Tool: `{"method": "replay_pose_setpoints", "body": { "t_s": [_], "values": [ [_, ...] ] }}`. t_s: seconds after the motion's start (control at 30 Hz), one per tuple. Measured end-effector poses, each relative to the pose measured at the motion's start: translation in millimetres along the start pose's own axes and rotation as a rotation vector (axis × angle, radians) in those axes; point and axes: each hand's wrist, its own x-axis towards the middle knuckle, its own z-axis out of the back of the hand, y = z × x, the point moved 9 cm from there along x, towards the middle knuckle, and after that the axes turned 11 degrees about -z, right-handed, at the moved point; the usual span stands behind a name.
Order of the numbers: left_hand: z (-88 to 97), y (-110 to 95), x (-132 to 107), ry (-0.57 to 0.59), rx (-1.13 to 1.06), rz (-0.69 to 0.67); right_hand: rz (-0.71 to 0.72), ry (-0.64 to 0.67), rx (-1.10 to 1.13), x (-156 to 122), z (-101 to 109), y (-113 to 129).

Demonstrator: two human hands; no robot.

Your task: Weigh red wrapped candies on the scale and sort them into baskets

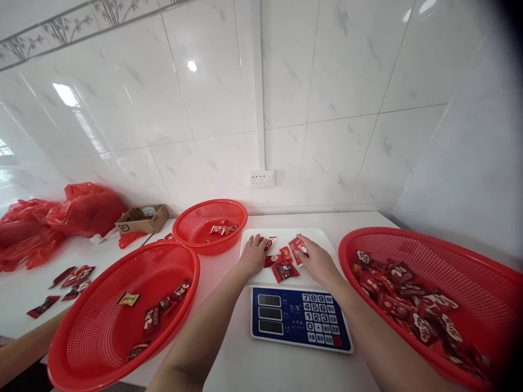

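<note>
On the white pan of a digital scale (281,313) lie several small snack packets. My right hand (316,257) grips a red snack packet (297,249) at the pan's right side, thumb and fingers closed on its edge. Across from it, my left hand (254,255) rests at the pan's left side, fingers curled over another red packet (268,243) that is partly hidden. Between the hands are an orange-red packet (286,254) and a dark red packet (285,271). The scale's blue panel faces me, its digits too faint to read surely.
A red basket (408,235) with many packets stands at right. Two more red baskets, a large one (190,261) and a smaller one (180,218), stand left with few packets. Beyond are loose packets (43,307), a cardboard box (143,220), red bags (87,209) and another person's arm (32,343).
</note>
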Motion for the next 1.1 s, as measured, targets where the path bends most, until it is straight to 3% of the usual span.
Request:
{"method": "replay_pose_setpoints", "body": {
  "t_s": [0.37, 0.83, 0.97, 1.1],
  "values": [
    [-3.1, 9.6, 24.5, 0.034, 0.017, 0.018, -0.039, 0.036, 0.017, -9.9, 4.3, -3.1],
    [-0.3, -0.1, 36.0, 0.019, 0.020, 0.002, -0.032, 0.073, 0.053, -15.6, 3.1, -0.2],
    [10.9, -0.2, 26.9, 0.005, -0.005, 0.013, -0.043, 0.055, 0.059, -15.0, 8.1, -7.0],
    [16.6, -15.4, 6.3, 0.029, -0.035, -0.019, -0.057, 0.024, 0.088, -12.8, 13.0, -12.5]
  ]
}}
